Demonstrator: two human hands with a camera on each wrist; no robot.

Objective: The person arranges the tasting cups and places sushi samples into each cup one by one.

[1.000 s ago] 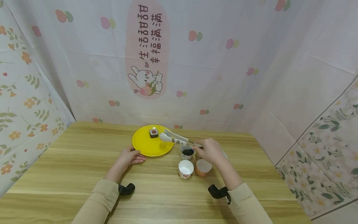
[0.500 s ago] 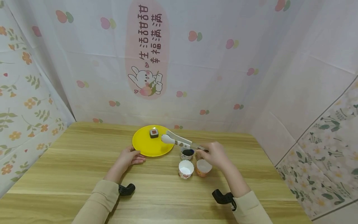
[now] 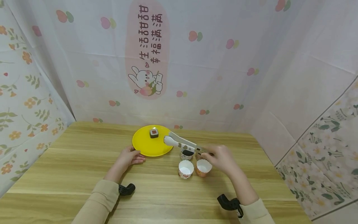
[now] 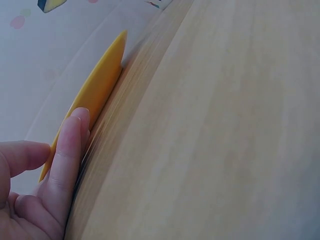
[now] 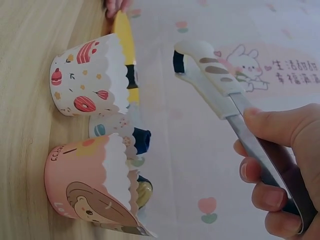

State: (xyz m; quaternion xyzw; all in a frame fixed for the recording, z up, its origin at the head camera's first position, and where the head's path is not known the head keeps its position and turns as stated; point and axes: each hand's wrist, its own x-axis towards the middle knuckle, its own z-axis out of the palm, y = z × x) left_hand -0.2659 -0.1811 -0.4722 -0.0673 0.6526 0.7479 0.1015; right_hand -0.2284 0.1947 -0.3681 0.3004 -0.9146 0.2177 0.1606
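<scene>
My left hand (image 3: 129, 158) pinches the near rim of a yellow plate (image 3: 148, 148), thumb on top and fingers beneath in the left wrist view. A dark-wrapped sushi roll (image 3: 153, 133) with a red centre sits on the plate. My right hand (image 3: 222, 158) grips metal tongs (image 3: 183, 146) with white paw-shaped tips. Between those tips, in the right wrist view, shows a small dark piece (image 5: 178, 62); its kind is unclear. Below the tongs stand a white paper cup (image 3: 185, 169), an orange paper cup (image 3: 203, 168) and a paper cup holding something dark (image 3: 186, 154).
Another paper cup (image 3: 199, 156) is partly hidden behind my right hand. These cups stand close together on the wooden table (image 3: 156, 199), right of the plate. A printed curtain (image 3: 179, 102) hangs along the back edge.
My right hand has moved right and slightly toward me with the tongs, whose tips have drawn back toward the plate's right rim. The left hand and plate stay put.
</scene>
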